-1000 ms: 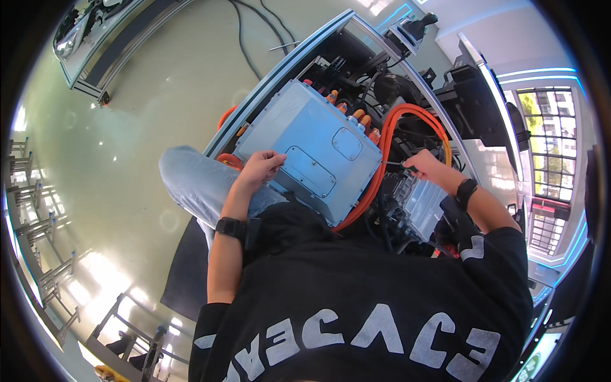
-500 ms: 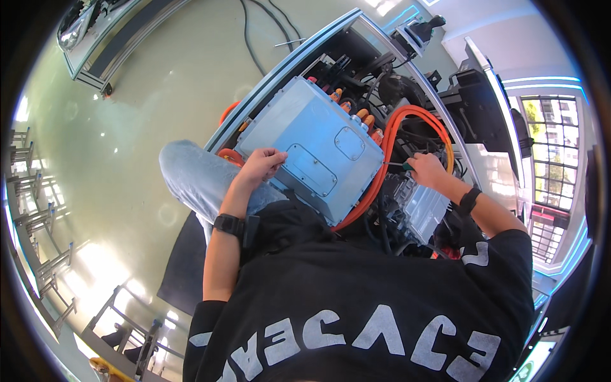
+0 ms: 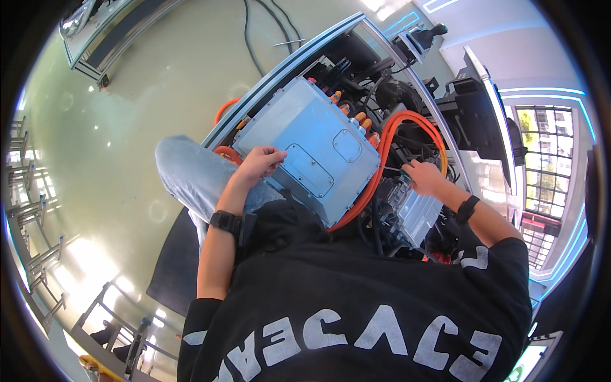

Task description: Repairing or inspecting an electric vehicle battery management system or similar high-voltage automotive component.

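A large blue-grey metal box [image 3: 267,121] sits in front of me, with a screwed rectangular cover plate [image 3: 323,186] and a smaller rounded plate [image 3: 347,146] on top. My left hand [image 3: 261,163] is over the box's near left part, thumb and forefinger pinched beside the rectangular plate's corner. Whatever lies between those fingertips is too small to make out. To the right of the box, my right hand [image 3: 425,177] is closed around a small tool with a green handle [image 3: 403,171], apparently a screwdriver. Its thin shaft hardly shows. Beneath that hand is a silver finned unit [image 3: 414,213].
Thick orange cables [image 3: 380,172] loop along the box's right side. A metal frame [image 3: 286,69] surrounds the assembly, with a gear lever [image 3: 425,37] at its far corner. Black cables [image 3: 254,38] lie on the floor beyond. A wheeled bench [image 3: 118,48] stands far left.
The view has shifted slightly. My right hand has lowered a little with the green-handled tool, whose shaft shows less now. My left hand keeps its pinch at the same plate corner.
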`<state>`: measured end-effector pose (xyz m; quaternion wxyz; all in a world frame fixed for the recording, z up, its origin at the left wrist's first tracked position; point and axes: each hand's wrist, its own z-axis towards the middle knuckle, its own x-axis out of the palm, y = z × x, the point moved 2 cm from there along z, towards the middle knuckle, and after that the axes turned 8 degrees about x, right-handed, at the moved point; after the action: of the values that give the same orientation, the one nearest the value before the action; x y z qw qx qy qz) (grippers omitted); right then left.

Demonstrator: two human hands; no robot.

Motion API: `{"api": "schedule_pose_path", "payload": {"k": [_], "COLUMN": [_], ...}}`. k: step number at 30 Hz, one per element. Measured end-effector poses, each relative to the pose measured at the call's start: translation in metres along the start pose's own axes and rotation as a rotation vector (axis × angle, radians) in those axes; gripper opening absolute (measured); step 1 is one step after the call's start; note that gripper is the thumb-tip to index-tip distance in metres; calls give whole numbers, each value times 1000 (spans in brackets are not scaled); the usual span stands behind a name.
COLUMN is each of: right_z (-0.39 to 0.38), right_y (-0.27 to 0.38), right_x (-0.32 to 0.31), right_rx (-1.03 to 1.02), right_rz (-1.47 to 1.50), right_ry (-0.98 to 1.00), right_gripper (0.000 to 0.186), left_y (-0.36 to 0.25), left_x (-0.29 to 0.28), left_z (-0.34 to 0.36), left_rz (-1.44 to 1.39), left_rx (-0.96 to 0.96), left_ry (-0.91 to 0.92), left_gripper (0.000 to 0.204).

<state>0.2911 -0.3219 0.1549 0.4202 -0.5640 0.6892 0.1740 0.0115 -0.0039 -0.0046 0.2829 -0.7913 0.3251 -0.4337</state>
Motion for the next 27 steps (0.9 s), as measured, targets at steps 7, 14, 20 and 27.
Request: {"api": "schedule_pose_path", "payload": {"k": [7, 14, 20, 27], "right_z": [16, 35, 11, 1], "right_y": [-20, -39, -13, -5], "right_x": [22, 10, -3, 13], "right_rx": [-55, 1044, 413, -74], "right_rz": [390, 1544, 656, -39], "right_ry": [-186, 467, 129, -48], "right_gripper": [20, 13, 24, 44], "left_y": [-1, -2, 1, 1], "left_x": [-1, 0, -3, -3], "left_z": [4, 10, 5, 1], "left_rz": [7, 17, 16, 1], "left_rx": [-17, -11, -3, 19], "left_ry": [-31, -32, 10, -12], "left_gripper": [20, 21, 23, 23]}}
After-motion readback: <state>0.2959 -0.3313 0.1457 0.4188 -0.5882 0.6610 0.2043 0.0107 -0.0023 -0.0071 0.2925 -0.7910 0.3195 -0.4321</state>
